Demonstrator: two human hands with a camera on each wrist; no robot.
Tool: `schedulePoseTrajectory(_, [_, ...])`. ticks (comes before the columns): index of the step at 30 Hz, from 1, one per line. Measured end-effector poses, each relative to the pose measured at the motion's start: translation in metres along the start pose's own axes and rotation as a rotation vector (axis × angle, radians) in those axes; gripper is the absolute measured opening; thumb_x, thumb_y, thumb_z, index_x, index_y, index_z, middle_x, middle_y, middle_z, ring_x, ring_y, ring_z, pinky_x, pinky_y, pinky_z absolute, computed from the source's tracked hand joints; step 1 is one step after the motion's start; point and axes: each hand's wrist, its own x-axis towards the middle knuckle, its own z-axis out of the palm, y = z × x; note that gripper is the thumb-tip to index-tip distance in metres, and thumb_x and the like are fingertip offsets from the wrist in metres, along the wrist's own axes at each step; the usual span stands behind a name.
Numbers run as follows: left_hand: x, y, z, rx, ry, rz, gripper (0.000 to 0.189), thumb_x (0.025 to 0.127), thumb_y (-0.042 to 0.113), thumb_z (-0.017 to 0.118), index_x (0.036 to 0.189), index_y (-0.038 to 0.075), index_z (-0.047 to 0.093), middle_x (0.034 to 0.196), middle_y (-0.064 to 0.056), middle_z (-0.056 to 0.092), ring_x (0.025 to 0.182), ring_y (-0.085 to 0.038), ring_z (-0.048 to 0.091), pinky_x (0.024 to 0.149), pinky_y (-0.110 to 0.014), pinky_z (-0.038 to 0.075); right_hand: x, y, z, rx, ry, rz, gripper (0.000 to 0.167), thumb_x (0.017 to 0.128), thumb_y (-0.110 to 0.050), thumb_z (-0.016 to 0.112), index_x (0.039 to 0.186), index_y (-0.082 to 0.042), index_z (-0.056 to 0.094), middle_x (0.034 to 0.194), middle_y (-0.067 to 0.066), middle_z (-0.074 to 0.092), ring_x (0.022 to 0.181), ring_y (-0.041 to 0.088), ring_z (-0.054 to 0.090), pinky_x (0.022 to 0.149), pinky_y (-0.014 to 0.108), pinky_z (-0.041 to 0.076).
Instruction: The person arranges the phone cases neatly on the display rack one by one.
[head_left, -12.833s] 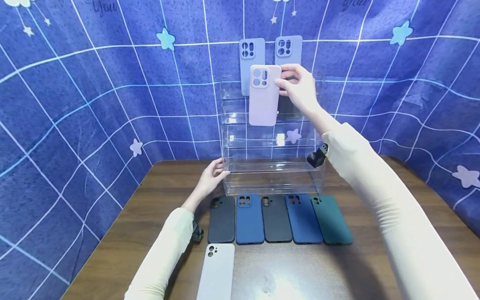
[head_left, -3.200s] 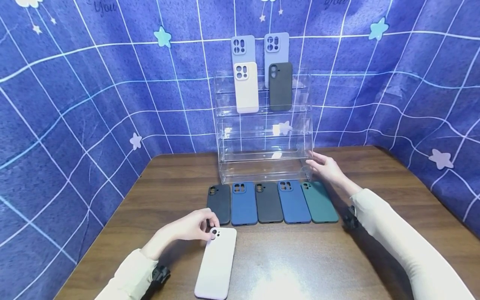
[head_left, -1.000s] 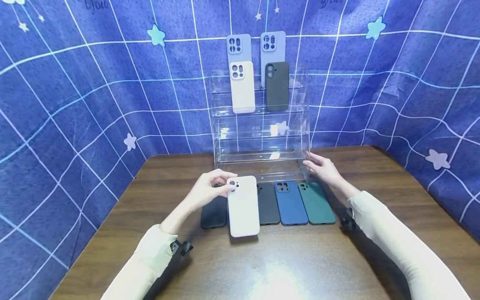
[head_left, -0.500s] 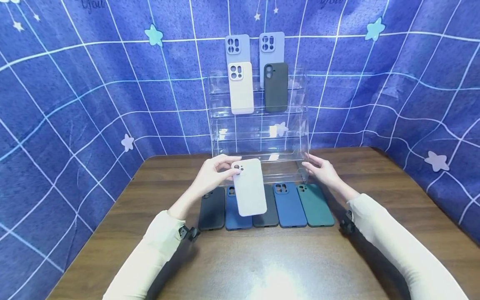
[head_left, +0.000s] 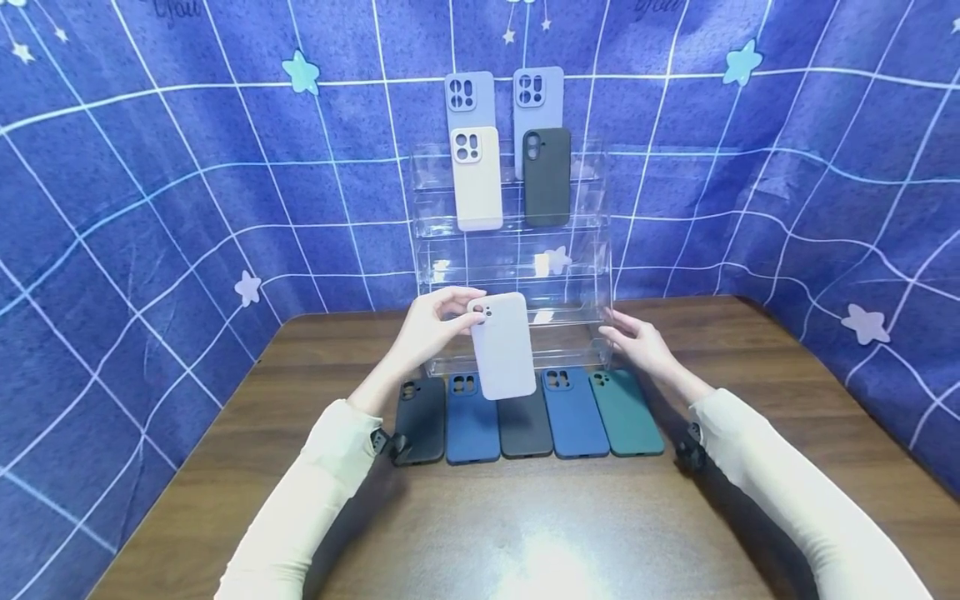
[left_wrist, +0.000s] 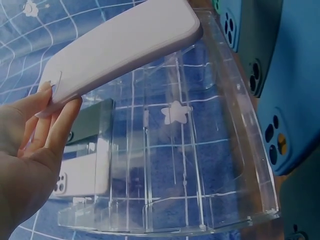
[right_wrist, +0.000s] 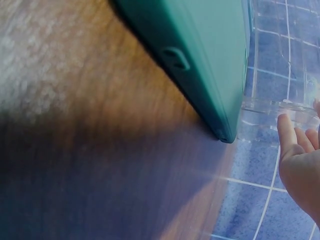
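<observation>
My left hand point(head_left: 435, 329) pinches a pale phone case point(head_left: 506, 350) by its upper left corner, beside the camera cutout. The case hangs slightly tilted in front of the lower tiers of a clear tiered display stand point(head_left: 570, 315). In the left wrist view, the thumb and fingers of the left hand point(left_wrist: 30, 165) grip one end of that case point(left_wrist: 120, 50). At the stand's lower right side is my right hand point(head_left: 645, 346), fingertips against the edge. The right wrist view shows this hand point(right_wrist: 302, 170) with fairly straight fingers at the clear panel.
Two lilac cases point(head_left: 538, 117) stand on the top tier. A cream case point(head_left: 477, 187) and a black case point(head_left: 547, 179) stand below them. Along the stand's front, several cases lie in a row on the wooden table point(head_left: 450, 525), ending in a green case point(head_left: 628, 417).
My left hand picked the pale case up from the table's front left and carried it up and right to the stand. The right hand has stayed at the stand's right edge these last seconds.
</observation>
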Motion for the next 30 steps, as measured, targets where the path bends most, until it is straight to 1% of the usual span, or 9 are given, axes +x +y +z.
schedulePoseTrajectory(3, [0.010, -0.011, 0.000, 0.014, -0.002, -0.010, 0.036, 0.085, 0.025, 0.071, 0.118, 0.013, 0.064, 0.110, -0.009, 0.067, 0.088, -0.017, 0.068, 0.074, -0.037, 0.058, 0.000, 0.000, 0.001, 0.011, -0.001, 0.000, 0.059, 0.093, -0.028, 0.059, 0.142, -0.005, 0.038, 0.143, 0.016, 0.042, 0.110, 0.026, 0.060, 0.081, 0.015, 0.051])
schedulePoseTrajectory(6, [0.018, -0.013, -0.001, 0.022, -0.009, -0.008, 0.038, 0.085, 0.029, 0.070, 0.119, 0.014, 0.064, 0.112, -0.008, 0.067, 0.088, -0.016, 0.069, 0.075, -0.039, 0.058, 0.000, 0.000, 0.000, 0.006, 0.000, 0.000, 0.059, 0.093, -0.029, 0.059, 0.142, -0.005, 0.037, 0.142, 0.017, 0.043, 0.111, 0.032, 0.059, 0.080, 0.015, 0.051])
schedulePoseTrajectory(7, [0.021, -0.013, -0.001, 0.016, -0.013, -0.006, 0.038, 0.085, 0.028, 0.070, 0.119, 0.013, 0.064, 0.112, -0.009, 0.067, 0.089, -0.017, 0.069, 0.075, -0.041, 0.057, 0.000, 0.000, 0.000, 0.003, -0.003, -0.002, 0.059, 0.093, -0.029, 0.059, 0.142, -0.005, 0.037, 0.142, 0.018, 0.043, 0.112, 0.034, 0.058, 0.080, 0.015, 0.051])
schedulePoseTrajectory(10, [0.029, -0.013, -0.001, -0.005, -0.019, -0.008, 0.039, 0.085, 0.026, 0.070, 0.119, 0.011, 0.064, 0.112, -0.011, 0.068, 0.087, -0.017, 0.070, 0.075, -0.040, 0.058, 0.000, 0.000, 0.000, -0.002, -0.007, -0.003, 0.060, 0.093, -0.030, 0.058, 0.143, -0.004, 0.037, 0.141, 0.019, 0.043, 0.112, 0.036, 0.057, 0.081, 0.017, 0.052])
schedulePoseTrajectory(15, [0.040, -0.013, -0.003, -0.059, -0.027, -0.027, 0.038, 0.085, 0.023, 0.070, 0.120, 0.009, 0.063, 0.113, -0.012, 0.067, 0.086, -0.017, 0.070, 0.073, -0.034, 0.058, 0.000, 0.001, 0.000, 0.006, -0.013, 0.010, 0.060, 0.093, -0.030, 0.059, 0.143, -0.005, 0.036, 0.143, 0.017, 0.041, 0.113, 0.032, 0.057, 0.085, 0.022, 0.052])
schedulePoseTrajectory(19, [0.048, -0.012, -0.005, -0.101, -0.033, -0.038, 0.040, 0.085, 0.021, 0.070, 0.121, 0.007, 0.062, 0.116, -0.013, 0.065, 0.088, -0.017, 0.070, 0.075, -0.036, 0.058, 0.000, 0.002, -0.001, 0.030, -0.018, 0.016, 0.060, 0.093, -0.028, 0.059, 0.143, -0.006, 0.036, 0.145, 0.015, 0.040, 0.115, 0.031, 0.055, 0.087, 0.026, 0.051])
schedulePoseTrajectory(24, [0.057, -0.012, -0.006, -0.089, -0.009, -0.051, 0.039, 0.084, 0.025, 0.071, 0.120, 0.011, 0.063, 0.115, -0.010, 0.066, 0.086, -0.018, 0.070, 0.072, -0.035, 0.058, 0.001, 0.003, -0.001, 0.043, -0.007, 0.019, 0.060, 0.092, -0.029, 0.060, 0.143, -0.007, 0.037, 0.144, 0.013, 0.041, 0.115, 0.034, 0.055, 0.086, 0.023, 0.051])
schedulePoseTrajectory(27, [0.063, -0.013, -0.006, -0.079, 0.003, -0.049, 0.039, 0.084, 0.025, 0.071, 0.120, 0.011, 0.063, 0.115, -0.010, 0.065, 0.086, -0.018, 0.070, 0.070, -0.032, 0.059, 0.001, 0.002, 0.000, 0.028, 0.000, 0.016, 0.061, 0.091, -0.030, 0.061, 0.142, -0.007, 0.038, 0.143, 0.013, 0.043, 0.113, 0.029, 0.058, 0.084, 0.020, 0.052])
schedulePoseTrajectory(30, [0.069, -0.013, -0.007, -0.102, 0.004, -0.052, 0.040, 0.085, 0.021, 0.070, 0.122, 0.007, 0.061, 0.117, -0.014, 0.064, 0.090, -0.020, 0.070, 0.071, -0.032, 0.058, 0.000, 0.002, 0.000, 0.014, 0.003, 0.005, 0.060, 0.091, -0.032, 0.061, 0.142, -0.007, 0.039, 0.142, 0.014, 0.045, 0.108, 0.019, 0.062, 0.083, 0.019, 0.052])
